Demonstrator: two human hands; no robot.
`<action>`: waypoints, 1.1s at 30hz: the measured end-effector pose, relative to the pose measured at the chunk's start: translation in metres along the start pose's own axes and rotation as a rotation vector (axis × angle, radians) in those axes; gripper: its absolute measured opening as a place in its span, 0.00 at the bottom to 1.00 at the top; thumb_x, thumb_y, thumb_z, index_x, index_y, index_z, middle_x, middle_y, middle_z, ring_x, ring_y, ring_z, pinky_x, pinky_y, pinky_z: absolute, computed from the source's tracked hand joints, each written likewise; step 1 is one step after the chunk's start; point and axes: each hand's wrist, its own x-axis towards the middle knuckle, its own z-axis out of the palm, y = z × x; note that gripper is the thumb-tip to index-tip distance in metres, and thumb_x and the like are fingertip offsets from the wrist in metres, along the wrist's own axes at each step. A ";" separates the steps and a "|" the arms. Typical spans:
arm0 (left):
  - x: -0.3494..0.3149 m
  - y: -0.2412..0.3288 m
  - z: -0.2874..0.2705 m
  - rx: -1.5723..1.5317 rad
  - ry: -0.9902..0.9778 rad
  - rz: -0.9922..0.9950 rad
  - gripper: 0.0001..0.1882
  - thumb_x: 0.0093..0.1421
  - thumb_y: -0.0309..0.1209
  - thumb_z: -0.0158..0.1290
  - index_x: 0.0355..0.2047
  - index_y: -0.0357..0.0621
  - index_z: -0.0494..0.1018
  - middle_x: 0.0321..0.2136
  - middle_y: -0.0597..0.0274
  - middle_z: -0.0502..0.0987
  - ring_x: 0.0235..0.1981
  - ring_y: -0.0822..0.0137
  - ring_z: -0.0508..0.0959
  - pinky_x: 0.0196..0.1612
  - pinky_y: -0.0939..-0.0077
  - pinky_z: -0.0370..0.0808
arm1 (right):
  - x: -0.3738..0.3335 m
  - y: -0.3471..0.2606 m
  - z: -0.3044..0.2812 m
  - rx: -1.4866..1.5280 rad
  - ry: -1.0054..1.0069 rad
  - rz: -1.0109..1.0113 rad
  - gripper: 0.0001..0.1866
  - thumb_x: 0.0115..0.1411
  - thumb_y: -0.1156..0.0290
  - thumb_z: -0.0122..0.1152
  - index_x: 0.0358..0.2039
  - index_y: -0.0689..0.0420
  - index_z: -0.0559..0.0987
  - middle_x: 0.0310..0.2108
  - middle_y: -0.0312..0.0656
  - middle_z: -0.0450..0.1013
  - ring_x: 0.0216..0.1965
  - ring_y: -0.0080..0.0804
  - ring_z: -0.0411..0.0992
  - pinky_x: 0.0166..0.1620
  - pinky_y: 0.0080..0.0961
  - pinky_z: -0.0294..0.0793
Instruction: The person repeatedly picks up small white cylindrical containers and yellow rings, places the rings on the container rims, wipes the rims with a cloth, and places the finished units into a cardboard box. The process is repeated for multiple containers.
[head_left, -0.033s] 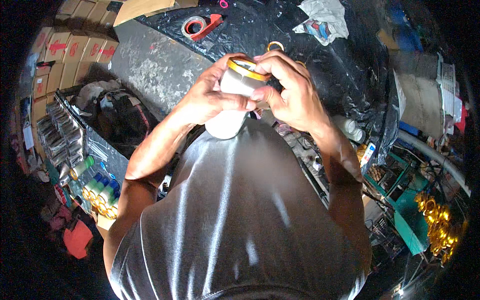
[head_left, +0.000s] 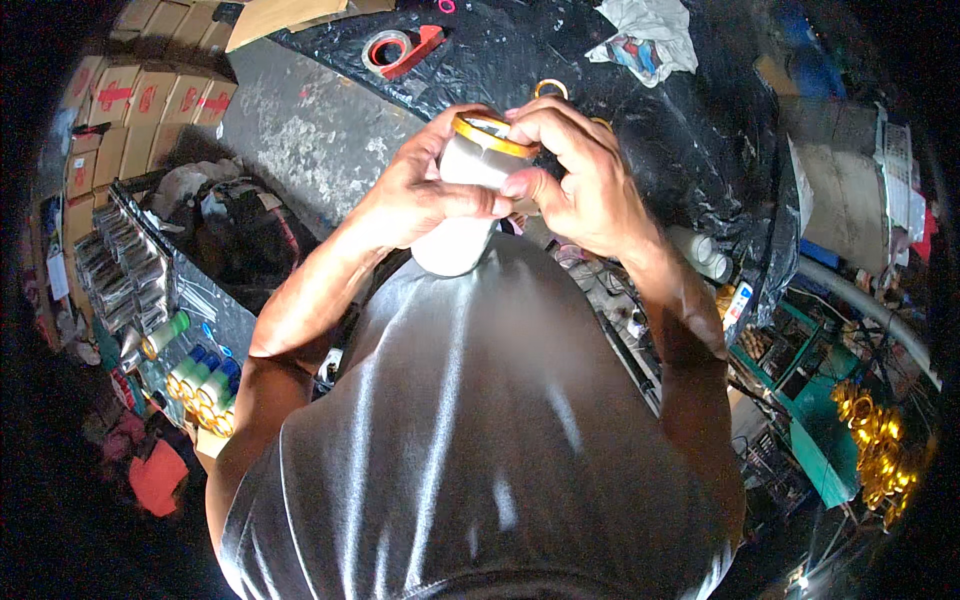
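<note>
A white, tube-like body (head_left: 448, 245) with a gold ring (head_left: 508, 147) round its open upper end is held tilted in front of my chest. My left hand (head_left: 425, 190) wraps round its left side, the thumb lying across the front. At the right, my right hand (head_left: 585, 185) is closed on the rim, fingers over the gold edge and thumb pressed against the white side below. Those fingers hide part of the opening. Just beyond my hands, a loose gold ring (head_left: 550, 82) lies on black plastic sheeting (head_left: 520, 45).
A red tape dispenser (head_left: 425, 48) and a crumpled white bag (head_left: 655, 35) lie on the sheeting. Cartons (head_left: 150, 95) are stacked at far left. Green and blue-ended tubes (head_left: 210, 380) stand lower left. Clear cylinders (head_left: 705, 255) sit by my right forearm; shiny gold pieces (head_left: 880, 450) hang lower right.
</note>
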 end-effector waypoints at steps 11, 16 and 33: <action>0.005 0.010 -0.038 -0.353 -0.226 -0.065 0.46 0.69 0.65 0.49 0.69 0.37 0.60 0.59 0.48 0.75 0.59 0.55 0.78 0.63 0.58 0.76 | 0.028 0.007 -0.009 0.140 -0.100 -0.278 0.17 0.50 0.74 0.77 0.38 0.63 0.79 0.38 0.48 0.78 0.45 0.50 0.79 0.47 0.41 0.79; 0.015 -0.017 -0.040 -0.953 -0.436 -0.212 0.44 0.69 0.60 0.52 0.70 0.36 0.59 0.60 0.31 0.73 0.54 0.33 0.79 0.57 0.34 0.78 | 0.029 0.007 -0.012 0.110 -0.075 -0.359 0.18 0.47 0.75 0.74 0.40 0.61 0.81 0.39 0.47 0.78 0.50 0.52 0.77 0.56 0.45 0.80; 0.030 0.017 -0.042 -0.107 0.015 0.112 0.43 0.46 0.37 0.77 0.60 0.34 0.72 0.48 0.54 0.82 0.48 0.61 0.83 0.56 0.63 0.81 | 0.044 0.035 0.000 0.070 0.104 -0.377 0.16 0.50 0.81 0.74 0.42 0.58 0.85 0.46 0.43 0.81 0.53 0.42 0.79 0.67 0.47 0.73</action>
